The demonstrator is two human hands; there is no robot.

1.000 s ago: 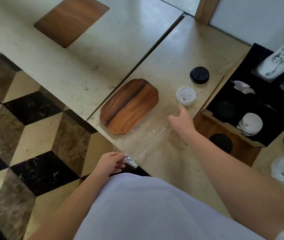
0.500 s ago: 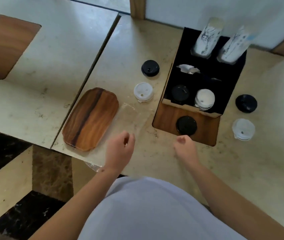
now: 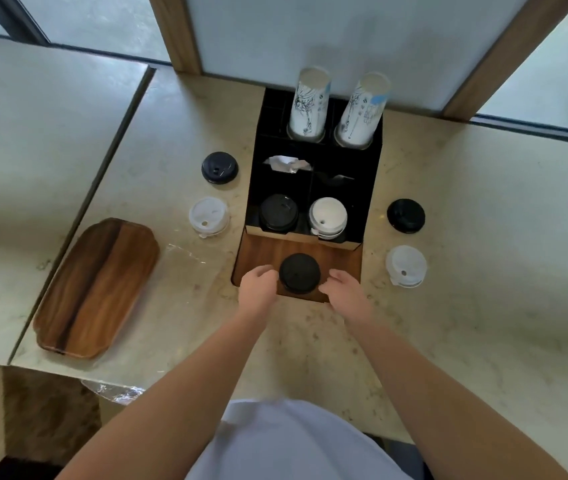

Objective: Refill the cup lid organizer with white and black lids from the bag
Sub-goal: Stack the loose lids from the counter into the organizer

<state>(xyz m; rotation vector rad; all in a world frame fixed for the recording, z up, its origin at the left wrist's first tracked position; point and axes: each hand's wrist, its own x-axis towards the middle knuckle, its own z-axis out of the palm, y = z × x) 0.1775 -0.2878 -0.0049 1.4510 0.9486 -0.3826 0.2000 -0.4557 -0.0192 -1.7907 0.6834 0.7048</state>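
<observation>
The black lid organizer (image 3: 369, 188) stands on the counter against the wall. Its front-left compartment holds black lids (image 3: 278, 211) and its front-right compartment holds white lids (image 3: 327, 213). A black lid (image 3: 299, 273) sits on the wooden inset just in front of it. My left hand (image 3: 258, 289) and my right hand (image 3: 346, 291) flank this lid with loosely curled fingers, close to its edges, and no grip shows. The clear plastic bag (image 3: 185, 254) lies flat on the counter to the left, with one end (image 3: 116, 391) hanging over the front edge.
Loose lids lie left of the organizer, a black one (image 3: 219, 167) and a white one (image 3: 209, 215), and right of it, a black one (image 3: 405, 215) and a white one (image 3: 405, 266). Two stacks of paper cups (image 3: 308, 102) stand in the back. A wooden tray (image 3: 97, 289) lies at the left.
My left hand let go of the bag's end at the counter edge. Both hands came forward to either side of the black lid. The view swung right and up onto the organizer.
</observation>
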